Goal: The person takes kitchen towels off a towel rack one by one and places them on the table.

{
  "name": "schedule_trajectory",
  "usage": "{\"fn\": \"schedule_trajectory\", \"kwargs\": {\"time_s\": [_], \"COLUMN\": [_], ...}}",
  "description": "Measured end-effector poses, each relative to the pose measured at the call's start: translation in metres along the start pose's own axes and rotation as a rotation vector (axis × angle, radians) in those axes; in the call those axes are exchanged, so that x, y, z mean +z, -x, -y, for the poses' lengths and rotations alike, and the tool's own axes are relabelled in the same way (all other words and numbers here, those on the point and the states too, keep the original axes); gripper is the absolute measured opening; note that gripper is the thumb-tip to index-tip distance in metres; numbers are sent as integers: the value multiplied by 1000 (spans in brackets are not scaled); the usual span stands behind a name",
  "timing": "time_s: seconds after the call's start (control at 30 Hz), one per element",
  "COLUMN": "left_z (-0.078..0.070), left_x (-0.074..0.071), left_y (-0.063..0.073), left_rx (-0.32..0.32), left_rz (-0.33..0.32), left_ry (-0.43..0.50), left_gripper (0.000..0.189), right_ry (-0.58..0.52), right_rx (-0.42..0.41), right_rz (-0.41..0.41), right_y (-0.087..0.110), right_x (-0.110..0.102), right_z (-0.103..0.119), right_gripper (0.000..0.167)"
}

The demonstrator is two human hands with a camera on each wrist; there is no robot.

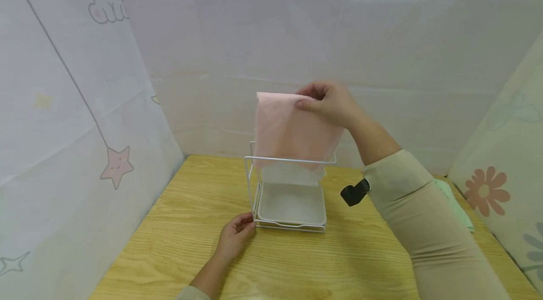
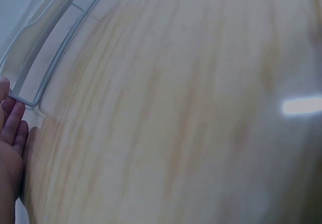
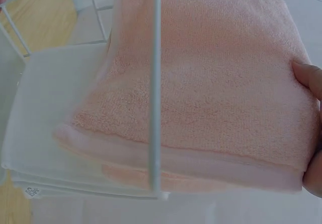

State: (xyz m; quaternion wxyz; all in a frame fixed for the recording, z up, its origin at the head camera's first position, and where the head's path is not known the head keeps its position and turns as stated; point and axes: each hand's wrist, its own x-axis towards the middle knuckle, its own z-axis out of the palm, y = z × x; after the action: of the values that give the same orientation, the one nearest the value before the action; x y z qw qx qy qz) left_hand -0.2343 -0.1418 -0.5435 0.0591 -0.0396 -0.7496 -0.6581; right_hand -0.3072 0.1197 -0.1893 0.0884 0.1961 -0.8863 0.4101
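A folded pink towel hangs upright from my right hand, which pinches its top edge between thumb and fingers. The towel's lower part is behind the top front bar of a white wire rack. In the right wrist view, the towel shows a smooth hem band, and a rack bar crosses in front of it. My left hand holds the rack's front left bottom corner. The left wrist view shows the fingers of this hand at that wire corner.
A pale tray sits in the rack's base on the wood-grain table. Folded green cloth lies at the table's right side, partly behind the right sleeve. A black wrist camera sticks out from that sleeve. Printed hangings surround the table.
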Motion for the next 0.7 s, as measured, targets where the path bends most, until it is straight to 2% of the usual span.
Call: {"fn": "schedule_trajectory", "kwargs": {"time_s": [0.27, 0.33, 0.4, 0.5, 0.57, 0.63, 0.7], "left_z": [2, 3, 4, 5, 4, 2, 0], "left_x": [1, 1, 0, -1, -1, -1, -1], "left_y": [-2, -1, -1, 0, 0, 0, 0], "left_rx": [-11, 18, 78, 115, 96, 38, 9], "left_rz": [-6, -2, 6, 10, 13, 10, 9], "left_ry": [11, 16, 1, -2, -7, 3, -4], "left_gripper": [32, 31, 29, 28, 29, 32, 33], "right_ry": [6, 20, 26, 36, 35, 41, 41], "right_rx": [-1, -3, -7, -15, -29, -37, -39], "right_rz": [-33, -43, -52, -73, -90, -107, -118], "right_y": [1, 3, 4, 8, 11, 13, 15], "right_x": [-17, -22, -27, -35, -40, -46, -51], "right_z": [7, 9, 12, 18, 21, 24, 27], "right_gripper": [29, 29, 31, 32, 32, 31, 31]}}
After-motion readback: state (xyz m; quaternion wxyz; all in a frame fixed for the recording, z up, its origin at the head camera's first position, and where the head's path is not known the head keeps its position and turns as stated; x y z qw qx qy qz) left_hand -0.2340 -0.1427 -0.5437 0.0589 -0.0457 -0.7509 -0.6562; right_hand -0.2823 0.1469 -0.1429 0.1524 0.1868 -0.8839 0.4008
